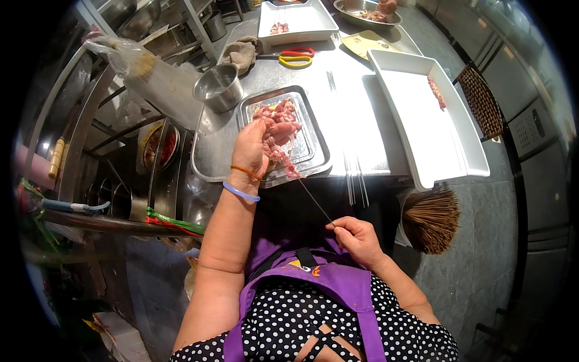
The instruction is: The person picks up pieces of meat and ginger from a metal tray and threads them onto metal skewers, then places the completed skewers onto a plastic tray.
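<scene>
My right hand (358, 237) pinches the lower end of a thin metal skewer (315, 201) near the table's front edge. Pieces of raw meat (289, 168) are threaded on its upper part, which slants up toward my left hand (258, 147). That hand is closed around meat at the skewer's upper end; its fingertips are partly hidden. Beneath it, a metal tray (319, 151) holds a pile of raw meat (282, 111). Several bare metal skewers (355, 181) jut over the table edge, right of the tray.
A white tray (407, 117) with a meat skewer (436, 92) stands right; another white tray (312, 20) is at the back. A metal pot (220, 89), scissors (296, 57) and cloth (241, 54) lie left. Bamboo sticks (429, 219) fill a floor container. Someone's hand (387, 6) is over a bowl (353, 16).
</scene>
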### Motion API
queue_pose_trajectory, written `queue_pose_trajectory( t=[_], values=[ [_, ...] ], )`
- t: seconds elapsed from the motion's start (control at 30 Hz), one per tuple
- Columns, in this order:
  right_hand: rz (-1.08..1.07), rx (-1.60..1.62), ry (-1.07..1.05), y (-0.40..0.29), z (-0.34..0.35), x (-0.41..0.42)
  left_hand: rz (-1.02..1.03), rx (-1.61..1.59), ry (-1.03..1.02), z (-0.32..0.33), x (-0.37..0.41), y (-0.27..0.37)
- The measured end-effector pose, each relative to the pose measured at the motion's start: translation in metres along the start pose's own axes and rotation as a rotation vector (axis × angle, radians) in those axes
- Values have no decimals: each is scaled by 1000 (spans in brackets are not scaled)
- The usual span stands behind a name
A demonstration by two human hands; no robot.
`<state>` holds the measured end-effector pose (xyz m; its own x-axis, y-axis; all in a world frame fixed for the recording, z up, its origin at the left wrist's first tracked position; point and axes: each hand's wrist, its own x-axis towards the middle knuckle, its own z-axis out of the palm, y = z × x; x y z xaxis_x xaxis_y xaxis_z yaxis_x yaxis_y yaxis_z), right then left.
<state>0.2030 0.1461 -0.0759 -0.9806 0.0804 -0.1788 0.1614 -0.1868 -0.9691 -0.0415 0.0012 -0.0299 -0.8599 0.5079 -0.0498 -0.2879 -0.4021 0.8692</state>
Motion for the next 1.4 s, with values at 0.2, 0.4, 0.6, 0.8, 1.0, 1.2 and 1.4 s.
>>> queue_pose_trajectory(
  t=[0.2, 0.4, 0.6, 0.8, 1.0, 1.2, 1.4],
  values=[
    [-46, 5, 18, 6, 4, 4, -33, -242, 33, 4, 4, -4],
    [-33, -1, 30, -3, 6, 10, -40, -273, 40, 6, 4, -13],
    [19, 115, 46, -10, 6, 13, -32, -181, 40, 7, 0, -13],
    [7, 180, 55, -8, 9, 14, -30, -168, 2, 4, -3, -20],
    [-29, 46, 78, -13, 4, 11, -137, -449, -269, 4, -14, 0],
    [-42, 14, 91, -15, 2, 7, -82, -276, 15, -16, -10, -4],
    [-183, -201, 162, -7, 3, 8, -23, 25, 96, -4, -19, -1]
  ],
)
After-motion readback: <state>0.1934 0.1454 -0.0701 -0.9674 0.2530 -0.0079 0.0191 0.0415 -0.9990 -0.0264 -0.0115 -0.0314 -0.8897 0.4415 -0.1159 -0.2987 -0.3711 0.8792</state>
